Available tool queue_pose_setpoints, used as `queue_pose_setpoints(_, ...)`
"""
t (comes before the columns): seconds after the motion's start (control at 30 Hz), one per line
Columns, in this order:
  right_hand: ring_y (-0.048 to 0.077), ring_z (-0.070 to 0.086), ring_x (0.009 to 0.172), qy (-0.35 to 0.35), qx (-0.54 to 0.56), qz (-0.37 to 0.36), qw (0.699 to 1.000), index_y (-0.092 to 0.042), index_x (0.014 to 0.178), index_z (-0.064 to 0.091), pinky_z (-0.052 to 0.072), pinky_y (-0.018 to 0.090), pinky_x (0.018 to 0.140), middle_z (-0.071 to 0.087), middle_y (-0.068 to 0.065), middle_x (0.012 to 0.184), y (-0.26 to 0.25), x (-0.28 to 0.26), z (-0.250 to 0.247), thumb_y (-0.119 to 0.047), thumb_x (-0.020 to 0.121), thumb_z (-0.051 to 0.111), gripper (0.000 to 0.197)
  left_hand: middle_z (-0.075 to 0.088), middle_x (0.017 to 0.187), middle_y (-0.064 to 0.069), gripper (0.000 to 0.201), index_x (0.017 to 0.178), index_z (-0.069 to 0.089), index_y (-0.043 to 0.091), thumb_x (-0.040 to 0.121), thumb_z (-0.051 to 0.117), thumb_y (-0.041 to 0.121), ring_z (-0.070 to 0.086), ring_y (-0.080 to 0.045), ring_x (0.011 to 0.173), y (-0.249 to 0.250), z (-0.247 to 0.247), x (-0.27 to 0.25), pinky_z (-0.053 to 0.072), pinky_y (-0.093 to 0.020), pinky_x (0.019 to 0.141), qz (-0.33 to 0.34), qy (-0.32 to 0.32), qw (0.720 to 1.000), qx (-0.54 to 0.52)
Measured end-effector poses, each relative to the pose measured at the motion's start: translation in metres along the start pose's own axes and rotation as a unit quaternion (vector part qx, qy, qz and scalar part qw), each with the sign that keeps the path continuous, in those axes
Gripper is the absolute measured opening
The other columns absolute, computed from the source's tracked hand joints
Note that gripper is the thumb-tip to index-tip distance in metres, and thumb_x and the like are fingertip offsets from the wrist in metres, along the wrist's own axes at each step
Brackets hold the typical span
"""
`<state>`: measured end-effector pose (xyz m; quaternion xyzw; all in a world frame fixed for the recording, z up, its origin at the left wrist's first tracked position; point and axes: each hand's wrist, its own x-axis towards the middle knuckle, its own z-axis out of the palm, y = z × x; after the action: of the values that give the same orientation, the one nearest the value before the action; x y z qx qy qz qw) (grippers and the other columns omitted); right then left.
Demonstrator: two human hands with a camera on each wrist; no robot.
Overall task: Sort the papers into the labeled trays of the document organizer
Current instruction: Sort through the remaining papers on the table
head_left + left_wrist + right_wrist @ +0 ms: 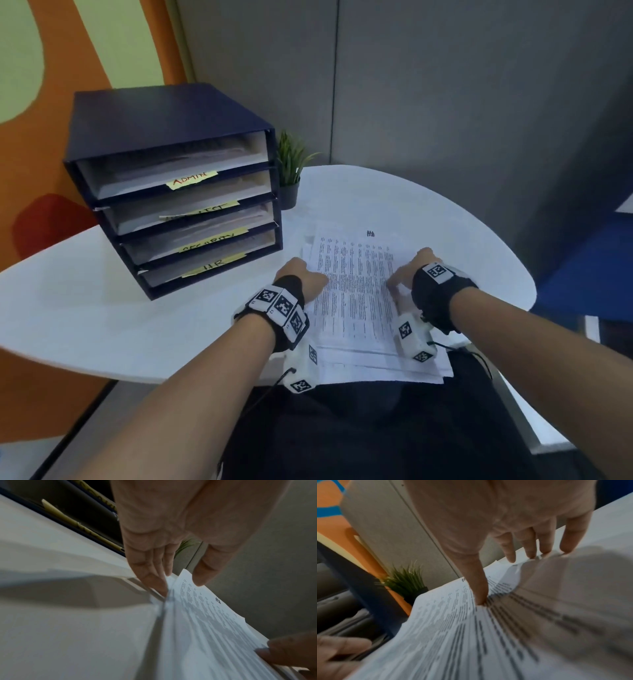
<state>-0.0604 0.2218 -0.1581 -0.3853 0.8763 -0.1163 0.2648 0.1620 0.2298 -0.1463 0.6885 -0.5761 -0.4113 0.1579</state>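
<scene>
Our right hand [411, 274] pinched the top sheet [352, 291] beside the organizer [171, 137], left hand [301, 277] flat-fingered at its edge; we figured an uneven lift could drag lower papers [376, 373] along.

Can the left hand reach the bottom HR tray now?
Probably yes: only bare white round table lies between the left hand and the open-fronted bottom HR tray of the dark blue document organizer.

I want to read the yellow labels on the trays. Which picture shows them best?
The head view: the yellow labels face the camera, and ADMIN reads clearly. The left wrist view shows only edge-on strips; the right wrist view shows none.
</scene>
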Motion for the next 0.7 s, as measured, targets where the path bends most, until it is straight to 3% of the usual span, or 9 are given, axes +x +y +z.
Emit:
queue_pose_setpoints(0.1, 0.028, 0.065, 0.080, -0.005, -0.051, -0.023, 0.998, -0.007, 0.103, 0.059, 0.056, 0.037, 0.077, 0.067, 0.010, 0.092, 0.002, -0.006, 0.006, -0.033, 0.054, 0.087, 0.062, 0.060, 0.091, -0.010, 0.029, 0.109, 0.054, 0.005, 0.087, 0.062, 0.021, 0.066, -0.029, 0.088, -0.005, -0.002, 0.002, 0.055, -0.032, 0.081, -0.026, -0.023, 0.998, -0.055)
queue_pose_setpoints(0.17, 0.030, 0.062, 0.090, 0.004, -0.079, -0.044, 0.996, -0.010, 0.107, 0.054, 0.053, 0.035, 0.080, 0.064, 0.008, 0.099, 0.003, -0.009, 0.008, -0.034, 0.058, 0.086, 0.064, 0.062, 0.076, -0.012, 0.021, 0.095, 0.062, 0.002, 0.085, 0.065, 0.019, 0.063, -0.027, 0.069, -0.010, -0.003, 0.003, 0.057, -0.034, 0.075, -0.042, -0.041, 0.995, -0.079)
queue_pose_setpoints(0.23, 0.032, 0.057, 0.105, 0.015, -0.097, -0.061, 0.993, -0.014, 0.120, 0.047, 0.050, 0.040, 0.089, 0.058, 0.010, 0.115, 0.004, -0.010, 0.010, -0.042, 0.057, 0.087, 0.080, 0.062, 0.070, -0.014, 0.018, 0.084, 0.065, 0.002, 0.082, 0.066, 0.020, 0.061, -0.026, 0.062, -0.015, -0.005, 0.004, 0.058, -0.037, 0.075, -0.050, -0.047, 0.995, -0.068)
queue_pose_setpoints(0.33, 0.035, 0.052, 0.117, 0.016, -0.078, -0.066, 0.995, -0.016, 0.134, 0.037, 0.047, 0.047, 0.096, 0.048, 0.011, 0.130, 0.008, -0.007, 0.014, -0.047, 0.054, 0.089, 0.100, 0.063, 0.068, -0.014, 0.021, 0.075, 0.066, 0.004, 0.080, 0.070, 0.024, 0.058, -0.025, 0.063, -0.024, -0.009, 0.008, 0.051, -0.032, 0.064, -0.049, -0.046, 0.997, -0.045)
queue_pose_setpoints(0.47, 0.037, 0.054, 0.117, -0.005, -0.008, -0.047, 0.999, -0.015, 0.138, 0.035, 0.047, 0.047, 0.096, 0.048, 0.012, 0.134, 0.011, -0.007, 0.015, -0.043, 0.054, 0.090, 0.104, 0.072, 0.089, -0.009, 0.028, 0.086, 0.070, 0.008, 0.084, 0.070, 0.037, 0.063, -0.020, 0.071, -0.028, -0.010, 0.009, 0.050, -0.027, 0.065, -0.028, -0.064, 0.997, 0.031)
queue_pose_setpoints(0.6, 0.029, 0.059, 0.090, 0.004, 0.025, -0.080, 0.996, -0.012, 0.122, 0.048, 0.050, 0.035, 0.075, 0.061, 0.008, 0.110, 0.009, -0.008, 0.015, -0.034, 0.059, 0.090, 0.078, 0.061, 0.076, -0.004, 0.034, 0.078, 0.060, 0.012, 0.090, 0.061, 0.043, 0.056, -0.015, 0.061, -0.024, -0.010, 0.009, 0.043, -0.022, 0.055, -0.017, -0.065, 0.995, 0.078)
queue_pose_setpoints(0.7, 0.028, 0.058, 0.080, 0.000, 0.046, -0.087, 0.995, -0.010, 0.112, 0.056, 0.046, 0.030, 0.067, 0.061, 0.007, 0.095, 0.007, -0.009, 0.014, -0.030, 0.071, 0.082, 0.053, 0.065, 0.089, -0.004, 0.032, 0.094, 0.064, 0.009, 0.094, 0.057, 0.041, 0.063, -0.018, 0.077, -0.027, -0.008, 0.014, 0.051, -0.027, 0.065, 0.000, -0.040, 0.998, 0.053)
